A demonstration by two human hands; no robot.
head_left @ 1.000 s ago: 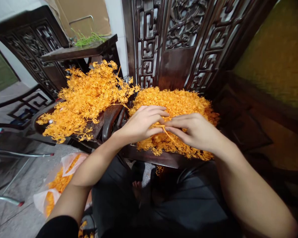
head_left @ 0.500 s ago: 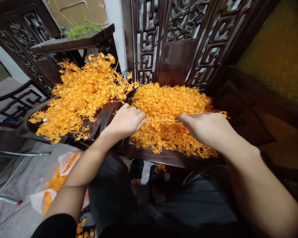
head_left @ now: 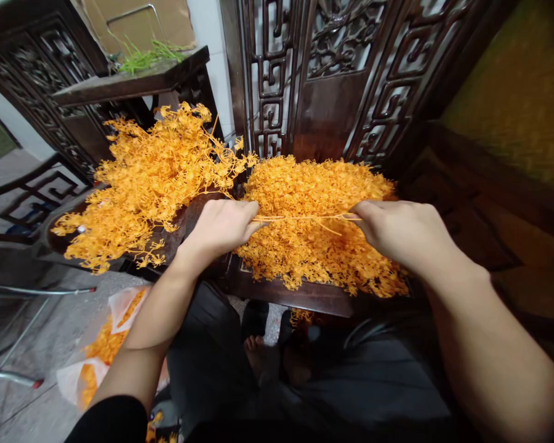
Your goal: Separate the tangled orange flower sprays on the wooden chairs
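Observation:
Thin orange plastic stems [head_left: 300, 218] stretch level between my two hands. My left hand [head_left: 221, 224] is closed on their left end, thumb pressed against the fingers. My right hand [head_left: 399, 231] pinches the other end, its fingertips partly hidden. One loose stem slants down near the middle. Just below and behind the stems lies a thick pile of orange plastic flower sprigs [head_left: 318, 184] on a dark wooden seat [head_left: 295, 298]. A looser, taller heap of orange sprigs [head_left: 143, 178] rises to the left of my left hand.
Carved dark wood lattice [head_left: 337, 104] stands behind the pile. Green stems [head_left: 152, 56] lie on a small ledge at upper left. A clear plastic bag [head_left: 115, 301] with orange pieces sits on the floor, near metal tube legs [head_left: 13, 376].
My hands have moved apart, the left one to the left and the right one to the right. A longer stretch of stems shows between them, with one loose stem hanging off.

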